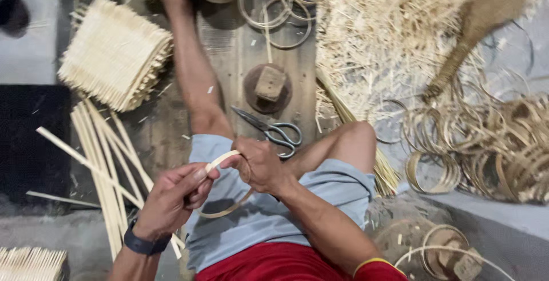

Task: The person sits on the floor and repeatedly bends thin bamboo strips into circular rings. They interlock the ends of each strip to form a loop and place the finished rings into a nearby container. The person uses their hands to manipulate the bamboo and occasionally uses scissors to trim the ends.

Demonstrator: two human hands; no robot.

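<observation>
Seated on a wooden floor (229,58), bending a thin bamboo strip (220,161) into a loop above the lap. Left hand (174,192) pinching one end, right hand (257,164) closed around the curve. Scissors (271,132) just beyond the right hand, near a round block (267,88). Woven mat stack (114,52) and loose slats (103,155) on the left; bamboo rings (486,144) heaped on the right.

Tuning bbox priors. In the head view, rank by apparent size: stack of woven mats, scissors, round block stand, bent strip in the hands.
1. stack of woven mats
2. bent strip, partly hidden by the left hand and right hand; nearer the camera, so unsure against 3 and 4
3. scissors and round block stand: look alike
</observation>
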